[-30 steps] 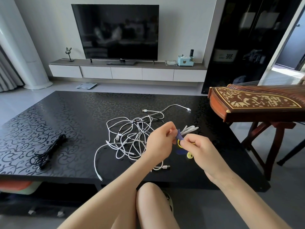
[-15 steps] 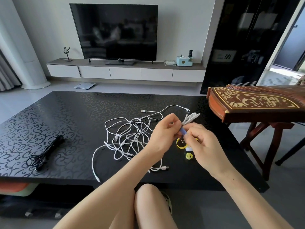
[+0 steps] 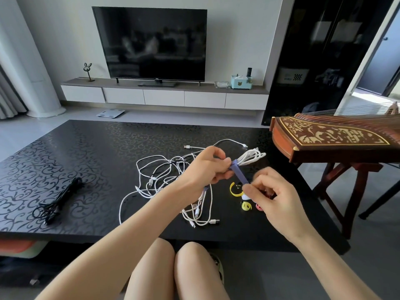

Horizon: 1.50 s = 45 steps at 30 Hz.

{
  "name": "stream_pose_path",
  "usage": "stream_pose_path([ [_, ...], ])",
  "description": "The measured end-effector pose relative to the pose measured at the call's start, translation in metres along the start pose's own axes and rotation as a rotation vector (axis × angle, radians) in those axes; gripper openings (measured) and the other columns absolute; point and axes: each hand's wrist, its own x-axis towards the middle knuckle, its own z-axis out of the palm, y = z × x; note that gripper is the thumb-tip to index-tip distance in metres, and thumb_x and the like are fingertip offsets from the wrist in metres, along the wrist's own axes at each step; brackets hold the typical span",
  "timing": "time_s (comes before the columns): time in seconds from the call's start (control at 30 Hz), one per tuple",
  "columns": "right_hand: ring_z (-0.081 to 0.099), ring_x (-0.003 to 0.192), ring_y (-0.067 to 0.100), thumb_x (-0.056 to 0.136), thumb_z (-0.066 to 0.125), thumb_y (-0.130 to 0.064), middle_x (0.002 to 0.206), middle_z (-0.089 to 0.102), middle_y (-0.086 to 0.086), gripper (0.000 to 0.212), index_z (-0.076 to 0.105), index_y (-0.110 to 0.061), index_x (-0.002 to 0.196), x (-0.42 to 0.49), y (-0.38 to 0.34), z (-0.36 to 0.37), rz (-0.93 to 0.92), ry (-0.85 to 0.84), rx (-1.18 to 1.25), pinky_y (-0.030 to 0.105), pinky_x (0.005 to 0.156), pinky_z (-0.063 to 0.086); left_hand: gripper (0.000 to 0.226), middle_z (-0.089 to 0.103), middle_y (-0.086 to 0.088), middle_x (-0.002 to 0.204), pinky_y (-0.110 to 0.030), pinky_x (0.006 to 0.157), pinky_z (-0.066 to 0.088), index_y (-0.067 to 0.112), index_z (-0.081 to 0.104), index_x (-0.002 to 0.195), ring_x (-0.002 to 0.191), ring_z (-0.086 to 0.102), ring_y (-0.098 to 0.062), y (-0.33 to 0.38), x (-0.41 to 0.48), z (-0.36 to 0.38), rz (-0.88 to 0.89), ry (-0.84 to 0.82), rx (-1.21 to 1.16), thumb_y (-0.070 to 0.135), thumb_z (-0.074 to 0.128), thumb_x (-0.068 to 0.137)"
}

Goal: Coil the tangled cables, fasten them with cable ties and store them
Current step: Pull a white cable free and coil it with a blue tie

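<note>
My left hand (image 3: 206,167) grips a coiled white cable (image 3: 252,158) above the black table (image 3: 86,161), its loops sticking out to the right. A purple cable tie (image 3: 239,173) wraps the coil and runs down to my right hand (image 3: 271,194), which pinches its free end. Beneath my hands lies a tangle of white cables (image 3: 164,180) with loose plugs. Yellow cable ties (image 3: 236,190) and a red one (image 3: 258,206) lie on the table by my right hand.
A bundled black cable (image 3: 58,200) lies at the table's left. A wooden zither (image 3: 333,139) on a stand overhangs the table's right side. Behind the table are a TV (image 3: 151,43) and a low white cabinet (image 3: 164,97).
Both hands rose and drew apart. The purple tie, earlier bunched between the fingers, is now stretched out from the coil to my right hand.
</note>
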Motion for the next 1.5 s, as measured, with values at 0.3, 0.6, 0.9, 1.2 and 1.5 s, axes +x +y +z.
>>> stream_pose_path([
  [0.3, 0.066, 0.063, 0.018, 0.082, 0.059, -0.018, 0.075, 0.072, 0.016, 0.023, 0.073, 0.000, 0.082, -0.001, 0.015, 0.006, 0.411, -0.110, 0.732, 0.022, 0.058, 0.052, 0.018, 0.061, -0.021, 0.076, -0.022, 0.062, 0.037, 0.015, 0.040, 0.086, 0.063, 0.050, -0.014, 0.012, -0.025, -0.001, 0.128, -0.153, 0.263, 0.002, 0.045, 0.097],
  [0.6, 0.066, 0.063, 0.009, 0.075, 0.070, 0.004, 0.073, 0.069, 0.001, 0.045, 0.054, 0.004, 0.117, 0.037, 0.001, -0.001, 0.599, -0.521, 0.551, 0.018, 0.056, 0.051, 0.036, 0.060, 0.006, 0.062, -0.018, 0.060, 0.039, 0.029, 0.031, 0.079, 0.057, 0.047, -0.011, 0.010, -0.054, 0.008, 0.362, -0.265, 0.728, 0.002, 0.051, 0.093],
  [0.9, 0.066, 0.058, 0.013, 0.079, 0.072, -0.001, 0.064, 0.071, 0.007, 0.008, 0.068, -0.005, 0.074, 0.046, -0.037, -0.001, 0.286, -0.406, 0.189, 0.019, 0.057, 0.053, 0.028, 0.042, 0.002, 0.056, -0.023, 0.054, 0.035, 0.012, 0.031, 0.078, 0.051, 0.045, -0.016, -0.031, -0.059, 0.009, 0.052, -0.160, 0.344, -0.009, 0.044, 0.092],
  [1.2, 0.064, 0.064, 0.014, 0.070, 0.069, 0.002, 0.065, 0.068, -0.004, 0.015, 0.072, -0.011, 0.066, -0.005, -0.041, 0.007, -0.482, -0.142, -0.387, 0.037, 0.085, 0.050, 0.027, 0.041, -0.001, 0.050, -0.028, 0.050, 0.007, 0.012, 0.038, 0.065, 0.044, 0.019, -0.011, -0.035, -0.041, -0.001, -0.534, -0.221, -0.052, -0.005, 0.029, 0.084],
  [1.5, 0.059, 0.104, 0.018, 0.081, 0.073, -0.003, 0.114, 0.069, 0.008, 0.021, 0.064, -0.007, 0.099, -0.017, 0.013, 0.004, -0.929, -0.026, -0.531, 0.040, 0.094, 0.044, 0.023, 0.038, 0.005, 0.049, -0.015, 0.036, 0.022, 0.008, 0.058, 0.064, 0.037, 0.027, -0.004, -0.025, -0.038, -0.003, -0.694, -0.443, -0.592, 0.009, 0.043, 0.080],
])
